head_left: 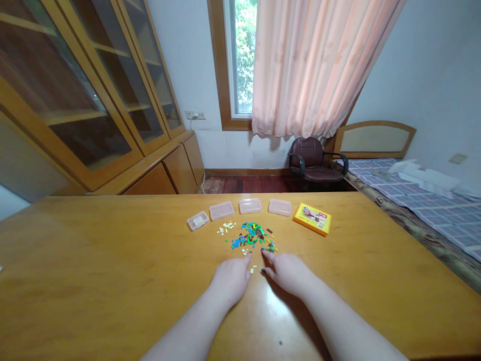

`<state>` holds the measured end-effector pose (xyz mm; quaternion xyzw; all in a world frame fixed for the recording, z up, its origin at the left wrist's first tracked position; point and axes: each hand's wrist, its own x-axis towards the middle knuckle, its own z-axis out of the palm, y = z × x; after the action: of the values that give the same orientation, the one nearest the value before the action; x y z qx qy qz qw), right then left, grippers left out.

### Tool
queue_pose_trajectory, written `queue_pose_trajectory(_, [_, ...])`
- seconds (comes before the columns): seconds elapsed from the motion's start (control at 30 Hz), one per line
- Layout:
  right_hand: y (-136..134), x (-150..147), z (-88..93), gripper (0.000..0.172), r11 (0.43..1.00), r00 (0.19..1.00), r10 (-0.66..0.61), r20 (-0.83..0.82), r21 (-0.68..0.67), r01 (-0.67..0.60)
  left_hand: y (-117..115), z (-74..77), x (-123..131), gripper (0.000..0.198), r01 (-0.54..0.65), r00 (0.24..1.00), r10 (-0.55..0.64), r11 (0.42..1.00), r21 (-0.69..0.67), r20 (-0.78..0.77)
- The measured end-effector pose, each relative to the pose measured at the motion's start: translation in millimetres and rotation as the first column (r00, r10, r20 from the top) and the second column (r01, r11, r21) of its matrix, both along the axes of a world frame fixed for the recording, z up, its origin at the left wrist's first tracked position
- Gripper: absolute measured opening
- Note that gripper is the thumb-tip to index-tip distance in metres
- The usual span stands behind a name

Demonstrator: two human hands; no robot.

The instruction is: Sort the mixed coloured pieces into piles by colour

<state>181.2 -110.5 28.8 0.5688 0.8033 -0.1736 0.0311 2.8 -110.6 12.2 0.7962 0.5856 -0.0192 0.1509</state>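
Observation:
A small heap of tiny building bricks (252,235) in blue, green, brown and cream lies on the wooden table (93,260). My left hand (230,279) rests palm down just before the heap, its fingers together and a fingertip stretched toward the nearest cream pieces. My right hand (287,271) lies beside it, fingers extended, the fingertips touching the heap's near edge. Neither hand visibly holds a brick. A yellow box (312,218) lies to the right of the heap.
Several small clear plastic containers (221,210) stand in a row behind the bricks. Beyond the table are a dark office chair (314,160), a bed (432,200) at right, a glass-fronted cabinet (93,100) at left, and a curtained window.

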Motion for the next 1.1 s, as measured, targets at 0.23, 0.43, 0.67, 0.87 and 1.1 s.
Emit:
queue_pose_trajectory(0.23, [-4, 0, 4.7, 0.043, 0.997, 0.995, 0.071, -0.071, -0.016, -0.072, 4, -4.1, -1, 0.058, -0.134, 0.988, 0.131, 0.99, -0.043, -0.082])
queue_pose_trajectory(0.43, [-8, -2, 6.8, 0.038, 0.98, 0.976, 0.155, -0.153, -0.101, -0.171, 4, -3.5, -2, 0.049, -0.079, 0.996, 0.078, 0.996, -0.029, -0.03])
queue_pose_trajectory(0.67, [-3, -3, 4.7, 0.039, 0.99, 0.983, 0.142, -0.118, 0.006, -0.142, 5, -16.5, -1, 0.052, -0.137, 0.989, 0.145, 0.96, 0.242, -0.014])
queue_pose_trajectory(0.87, [-5, -4, 2.8, 0.034, 0.985, 0.979, 0.166, -0.117, -0.026, -0.17, 17, -43.1, -5, 0.075, -0.312, 0.929, 0.334, 0.939, 0.145, -0.161])
queue_pose_trajectory(1.1, [-5, -5, 3.2, 0.033, 0.985, 0.979, 0.169, -0.111, -0.006, -0.171, 33, -45.2, -5, 0.069, -0.143, 0.984, 0.156, 0.979, 0.143, -0.086])
